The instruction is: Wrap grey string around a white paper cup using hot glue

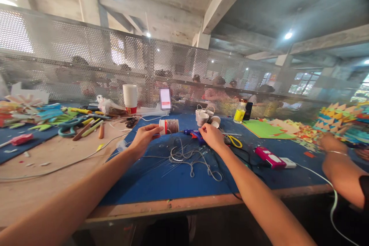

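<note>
A: At the middle of the frame, on the blue mat, what has the left hand got?

B: Its fingers are curled round the near end of a spool of twine that lies on its side, red and white at one end, brown winding at the other. The fingers touch it; whether they grip it firmly I cannot tell.

A: And the right hand?

B: Just right of centre, closed over the back of a blue glue gun that lies on the mat, nozzle pointing left toward the spool. The fingers wrap it, palm down.

A: What lies between the two arms?

B: A loose tangle of grey string, spread across the mat below both hands.

A: Anything near the right hand?

B: Yellow-handled scissors just to its right, a pink device further right with a white cable running off toward the lower right corner, and small paper cups just above it. A bottle of yellow liquid stands beyond those.

A: And the left of the frame?

B: A white and red cup stands upper left of centre, with teal scissors and coloured paper pieces scattered further left.

A: Someone else there?

B: At the right edge another person's arm rests on the table, its hand beside stacked coloured paper shapes. A perforated metal screen runs behind the table
</note>
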The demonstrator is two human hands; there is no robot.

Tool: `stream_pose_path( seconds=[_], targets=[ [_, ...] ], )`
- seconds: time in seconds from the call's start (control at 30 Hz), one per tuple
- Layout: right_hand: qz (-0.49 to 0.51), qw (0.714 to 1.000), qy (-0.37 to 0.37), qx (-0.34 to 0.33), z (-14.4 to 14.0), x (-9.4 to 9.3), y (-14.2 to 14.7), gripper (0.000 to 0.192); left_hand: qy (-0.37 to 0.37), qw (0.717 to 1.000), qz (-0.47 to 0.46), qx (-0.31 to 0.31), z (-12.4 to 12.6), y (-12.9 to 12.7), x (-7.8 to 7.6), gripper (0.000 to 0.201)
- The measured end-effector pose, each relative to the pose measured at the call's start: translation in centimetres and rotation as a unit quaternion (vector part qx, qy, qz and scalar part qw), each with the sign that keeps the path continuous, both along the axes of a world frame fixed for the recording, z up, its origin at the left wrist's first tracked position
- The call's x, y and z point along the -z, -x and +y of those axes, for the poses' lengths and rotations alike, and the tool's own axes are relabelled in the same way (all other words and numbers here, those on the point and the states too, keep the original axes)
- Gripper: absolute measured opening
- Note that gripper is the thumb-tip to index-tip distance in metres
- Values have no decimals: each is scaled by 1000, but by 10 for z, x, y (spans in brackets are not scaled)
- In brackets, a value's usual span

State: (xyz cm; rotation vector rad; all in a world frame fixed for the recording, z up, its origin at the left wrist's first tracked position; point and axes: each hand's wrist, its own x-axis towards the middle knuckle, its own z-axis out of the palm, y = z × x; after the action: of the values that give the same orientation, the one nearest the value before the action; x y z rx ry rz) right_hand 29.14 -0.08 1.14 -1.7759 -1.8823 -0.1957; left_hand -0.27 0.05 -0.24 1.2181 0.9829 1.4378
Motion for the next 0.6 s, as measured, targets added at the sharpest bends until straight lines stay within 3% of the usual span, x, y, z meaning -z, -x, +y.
stream_pose_path(
  seconds=[0.17, 0.37, 0.5, 0.6],
  targets=[
    [-74, 987, 143, 22, 4, 6, -5, 43, 2, 1000, 8, 2, 1, -1, 0, 35],
    [-23, 985, 168, 35, 9, 10, -4, 56, 1, 1000, 8, 6, 1, -2, 1, 32],
    [54, 985, 156, 45, 13, 9, -6, 47, 4, 1000, 6, 6, 0, -3, -1, 34],
    [217, 969, 118, 25, 18, 9, -8, 38, 2, 1000, 10, 1, -2, -2, -2, 35]
  ],
)
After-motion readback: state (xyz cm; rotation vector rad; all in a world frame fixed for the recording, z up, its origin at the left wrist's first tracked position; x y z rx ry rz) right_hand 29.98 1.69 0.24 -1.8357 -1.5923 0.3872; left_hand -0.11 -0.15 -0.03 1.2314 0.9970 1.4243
